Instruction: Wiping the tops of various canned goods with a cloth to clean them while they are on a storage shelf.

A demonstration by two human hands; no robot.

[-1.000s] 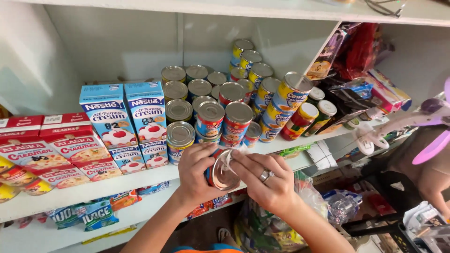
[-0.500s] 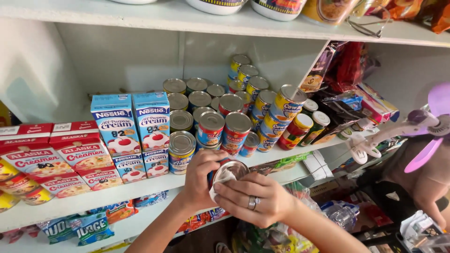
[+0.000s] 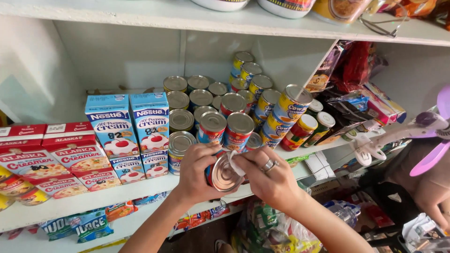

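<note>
So the left hand point(image 3: 199, 173) has a tin can point(image 3: 224, 175) tipped over so its shiny metal end faces the camera, fingers wrapped tight around the can's body from the 9 o'clock side. The right hand point(image 3: 269, 180), ring on one finger, comes in from 3 o'clock with its fingers pinched together on a small white cloth point(image 3: 234, 163) that's pressed against the can's rim at about 1 o'clock. The can sits in the air just in front of the white shelf point(image 3: 117, 194), low in the middle of the view. Right behind it, at 12 o'clock, there's a whole crowd of stacked cans point(image 3: 225, 110) with silver lids, some red and blue, some yellow further back. At 9 o'clock of the hands are blue cream cartons point(image 3: 129, 126), and further out that way red and white creamer boxes point(image 3: 56, 157). Over at 3 o'clock a small purple and white fan point(image 3: 422, 126) pokes in from the edge. Down at 5 o'clock there's a plastic bag of goods point(image 3: 267, 232).
</note>
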